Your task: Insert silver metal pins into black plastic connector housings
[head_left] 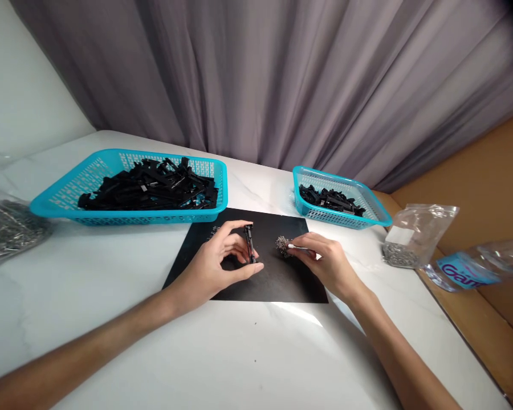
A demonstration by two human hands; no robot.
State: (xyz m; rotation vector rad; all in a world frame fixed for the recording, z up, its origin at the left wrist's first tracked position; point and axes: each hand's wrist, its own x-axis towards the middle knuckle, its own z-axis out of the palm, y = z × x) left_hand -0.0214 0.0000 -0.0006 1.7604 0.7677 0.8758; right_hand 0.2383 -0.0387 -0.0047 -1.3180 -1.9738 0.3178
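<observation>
My left hand (222,259) grips a slim black plastic part (250,245) upright between thumb and forefinger, above the black mat (273,285). To its right, my right hand (325,259) pinches a thin tweezers-like tool (301,249), whose pale tip touches or hovers at a small pile of metal pieces (282,245) on the mat. Another little cluster of metal pieces (214,232) lies behind my left hand, partly hidden by it.
A large blue basket (132,215) of black parts stands at the back left, a smaller blue basket (346,219) at the back right. Plastic bags of metal pieces (8,228) (399,254) flank the white table (154,364). A bottle (474,267) lies at the right.
</observation>
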